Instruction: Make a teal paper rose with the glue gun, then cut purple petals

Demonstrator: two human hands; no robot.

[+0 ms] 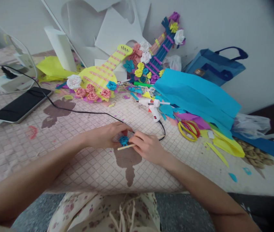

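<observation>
A small blue paper flower [124, 140] is between my two hands, just above the quilted table cover. My left hand [104, 134] curls round its left side, with thumb and fingers closed on it. My right hand [147, 147] is bent in from the other side, its fingertips close to the petals. A thin pale stick [125, 147] pokes out leftward from under the right fingers, which grip it. Beyond the hands lies a white glue gun [154, 108], its black cord [90, 112] running behind my fingers.
Yellow [100, 75] and blue [159, 61] paper guitars with paper flowers lean at the back. Scissors [188, 130], paper scraps and a large blue sheet [197, 93] lie right. A phone [22, 104] and power strip [11, 79] are left. A blue bag [214, 66] stands behind.
</observation>
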